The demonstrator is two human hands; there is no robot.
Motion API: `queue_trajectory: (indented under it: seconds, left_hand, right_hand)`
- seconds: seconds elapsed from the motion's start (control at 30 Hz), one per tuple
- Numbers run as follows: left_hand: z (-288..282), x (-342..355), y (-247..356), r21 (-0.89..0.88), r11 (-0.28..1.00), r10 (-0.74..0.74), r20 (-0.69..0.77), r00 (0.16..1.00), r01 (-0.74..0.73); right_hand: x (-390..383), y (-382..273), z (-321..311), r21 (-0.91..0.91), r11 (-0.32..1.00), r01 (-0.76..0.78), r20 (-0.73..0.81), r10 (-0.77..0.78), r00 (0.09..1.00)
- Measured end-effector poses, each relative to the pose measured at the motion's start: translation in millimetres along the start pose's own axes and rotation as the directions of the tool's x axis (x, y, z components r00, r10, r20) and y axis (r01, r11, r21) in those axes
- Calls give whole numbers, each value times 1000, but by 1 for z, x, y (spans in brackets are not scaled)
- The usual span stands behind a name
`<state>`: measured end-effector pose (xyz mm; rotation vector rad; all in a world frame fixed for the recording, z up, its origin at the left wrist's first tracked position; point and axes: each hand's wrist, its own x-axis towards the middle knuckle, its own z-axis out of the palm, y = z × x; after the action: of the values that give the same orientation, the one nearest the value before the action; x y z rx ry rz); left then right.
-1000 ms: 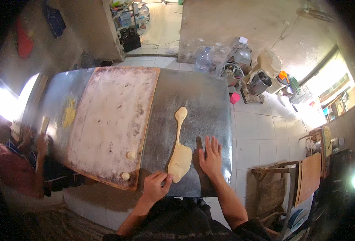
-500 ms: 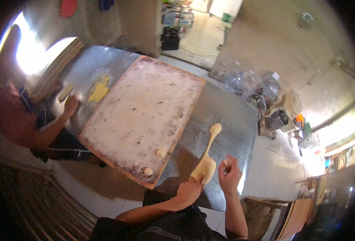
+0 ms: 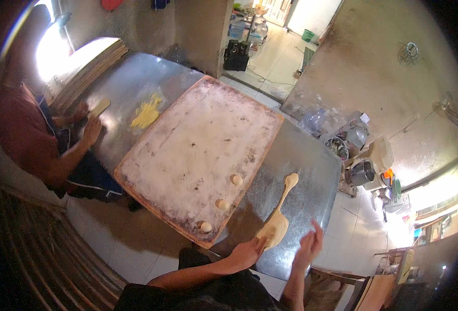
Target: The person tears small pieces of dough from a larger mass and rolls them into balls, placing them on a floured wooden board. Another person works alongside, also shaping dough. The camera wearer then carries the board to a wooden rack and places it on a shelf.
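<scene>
A long piece of pale dough (image 3: 274, 228) lies on the metal table, wide at its near end and drawn thin toward a small knob at the far end. My left hand (image 3: 246, 254) is closed on its near edge, fingers and thumb at the dough. To the right of the dough, my right hand (image 3: 310, 248) is raised over the table's edge, index finger stretched out and nothing seen in it. Along the near right side of a floured board (image 3: 187, 140) sit a far dough ball (image 3: 238, 180), a middle dough ball (image 3: 222, 205) and a near dough ball (image 3: 205, 227).
Across the metal table (image 3: 307, 150), at the left, a co-worker's hands (image 3: 91, 127) are at a flat pale scraper-like piece (image 3: 100, 107). Yellow dough or paste (image 3: 147, 111) lies near the board. Stacked boards (image 3: 89, 67) stand behind. Buckets and pots (image 3: 363, 171) line the right wall.
A third ball now sits on the board, where two were before. My right hand has opened, and the small ball it held is no longer in it. The view has shifted slightly.
</scene>
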<state>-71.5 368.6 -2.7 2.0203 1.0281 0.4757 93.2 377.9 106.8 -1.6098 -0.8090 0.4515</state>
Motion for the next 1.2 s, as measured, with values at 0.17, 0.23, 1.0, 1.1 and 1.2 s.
queue_trajectory:
  seconds: [0.17,0.23,1.0,1.1,1.2]
  left_hand:
    - [-11,10,20,40,995,76,228,971,-87]
    - [-20,-9,28,393,861,258,210,943,-323]
    - [-12,63,20,78,825,563,-14,827,-560]
    - [-5,45,19,124,826,559,-65,826,-549]
    - [-6,42,19,64,858,509,-230,829,-509]
  right_hand:
    - [-62,78,-47,-85,465,-881,578,744,337]
    - [-72,67,-4,298,195,-934,663,662,350]
    - [-62,132,-87,-875,366,316,302,-98,948]
    - [13,101,-39,-879,431,202,193,-64,979]
    - [-14,159,-40,-712,410,570,541,-197,817]
